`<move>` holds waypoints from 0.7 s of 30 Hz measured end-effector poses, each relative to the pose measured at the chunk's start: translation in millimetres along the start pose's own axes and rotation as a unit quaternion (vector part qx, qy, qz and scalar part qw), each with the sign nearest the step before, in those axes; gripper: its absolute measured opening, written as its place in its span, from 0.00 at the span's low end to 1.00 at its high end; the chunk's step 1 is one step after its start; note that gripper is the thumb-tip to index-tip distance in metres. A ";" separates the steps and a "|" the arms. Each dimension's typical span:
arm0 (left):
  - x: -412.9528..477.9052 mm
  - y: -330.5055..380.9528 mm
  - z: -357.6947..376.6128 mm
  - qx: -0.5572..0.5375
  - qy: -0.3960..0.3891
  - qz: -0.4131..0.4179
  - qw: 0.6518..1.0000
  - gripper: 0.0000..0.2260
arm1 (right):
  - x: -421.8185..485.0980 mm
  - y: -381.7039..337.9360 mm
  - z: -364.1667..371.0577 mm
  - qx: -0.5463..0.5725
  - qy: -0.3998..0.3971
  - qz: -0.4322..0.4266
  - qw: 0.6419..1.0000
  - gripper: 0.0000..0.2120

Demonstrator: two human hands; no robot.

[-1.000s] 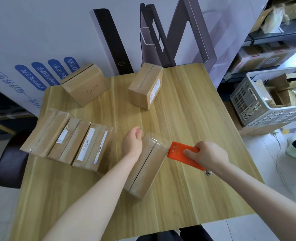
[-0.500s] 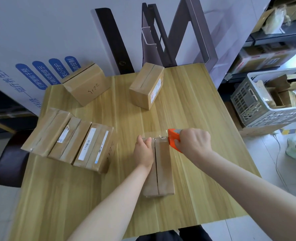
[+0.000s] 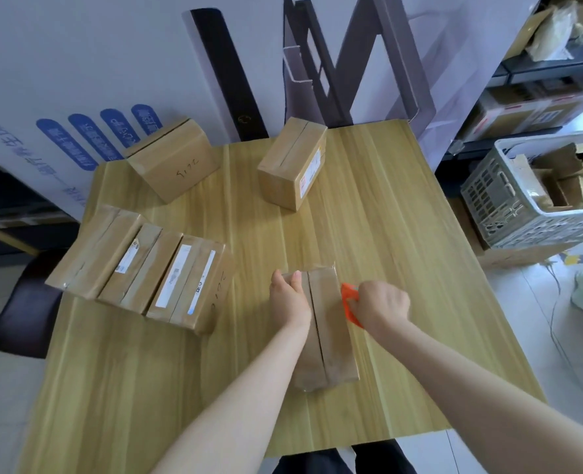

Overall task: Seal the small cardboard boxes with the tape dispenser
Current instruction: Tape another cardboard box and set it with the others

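Observation:
A small cardboard box (image 3: 331, 333) lies lengthwise on the wooden table (image 3: 403, 268), its centre seam running towards me. My left hand (image 3: 288, 297) rests on the box's far left end, fingers laid over the top. My right hand (image 3: 380, 306) grips the orange tape dispenser (image 3: 349, 297) just right of the box, beside its far half. A thin strip of clear tape sticks up at the box's far right corner. Most of the dispenser is hidden by my fingers.
Three flat boxes (image 3: 139, 265) lie side by side at the left. Two more boxes stand at the back, one back left (image 3: 174, 162) and one back centre (image 3: 292, 165). A grey plastic crate (image 3: 509, 213) holding cardboard sits on the floor to the right. A white board leans behind the table.
The box turned from slanted to lengthwise towards me. My right hand swung the orange dispenser from the box's side up to its far end, then back down along its right side.

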State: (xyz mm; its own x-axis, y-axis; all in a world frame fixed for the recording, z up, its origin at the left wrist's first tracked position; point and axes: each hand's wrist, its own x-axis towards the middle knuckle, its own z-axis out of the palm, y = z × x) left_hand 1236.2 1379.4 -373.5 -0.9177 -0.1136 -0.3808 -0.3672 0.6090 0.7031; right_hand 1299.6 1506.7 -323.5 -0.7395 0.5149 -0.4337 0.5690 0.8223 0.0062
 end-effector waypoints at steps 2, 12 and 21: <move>-2.5 2.5 0.0 -0.053 0.030 -0.055 0.997 0.23 | 0.6 18.4 -0.8 0.027 0.033 0.019 0.999 0.15; -18.4 31.9 15.6 -0.388 0.118 -0.312 0.859 0.16 | -6.3 21.0 -50.7 0.361 0.147 0.079 0.918 0.25; -4.6 5.8 -15.3 0.015 0.092 0.310 0.946 0.22 | -11.4 17.2 -29.1 0.498 0.059 0.131 0.855 0.22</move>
State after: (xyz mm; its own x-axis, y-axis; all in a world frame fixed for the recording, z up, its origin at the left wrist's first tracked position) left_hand 1236.0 1371.4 -358.5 -0.9672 0.1390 0.2124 0.2521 0.6247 0.7390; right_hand 1307.4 1522.0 -292.2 -0.5374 0.7192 -0.4405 0.7009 0.0904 -0.7075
